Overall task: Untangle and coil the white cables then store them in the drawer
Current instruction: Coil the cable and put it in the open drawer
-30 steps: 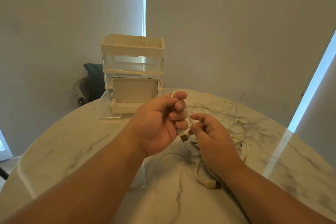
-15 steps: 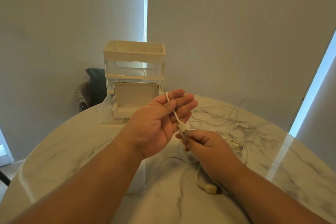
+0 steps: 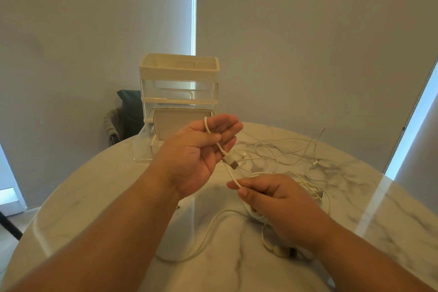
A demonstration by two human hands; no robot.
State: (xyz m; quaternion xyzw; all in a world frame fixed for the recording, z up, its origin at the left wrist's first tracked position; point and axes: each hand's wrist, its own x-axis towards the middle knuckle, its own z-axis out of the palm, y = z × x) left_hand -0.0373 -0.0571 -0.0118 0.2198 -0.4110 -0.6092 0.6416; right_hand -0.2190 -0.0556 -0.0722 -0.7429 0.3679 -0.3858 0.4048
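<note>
My left hand [image 3: 196,152] is raised above the table, palm facing me. Its thumb pinches a white cable [image 3: 228,168] against the fingers, and the cable loops over the index finger. The cable's USB plug [image 3: 231,162] hangs just below that hand. My right hand [image 3: 272,199] pinches the same cable lower down, between thumb and index finger. More white cables [image 3: 284,154] lie tangled on the table beyond and under my right hand. A cream and clear drawer unit [image 3: 179,71] stands at the back, with a clear drawer [image 3: 142,149] pulled out at its base.
The round marble table [image 3: 118,197] carries everything. A slack run of cable [image 3: 206,232] curves across it near me, ending at a second plug [image 3: 279,251] by my right wrist. A dark chair [image 3: 128,111] stands behind the table at the left.
My left hand has opened from a curled grip to nearly straight fingers with the thumb on the cable. My right hand has slid down the cable, away from the plug and toward me.
</note>
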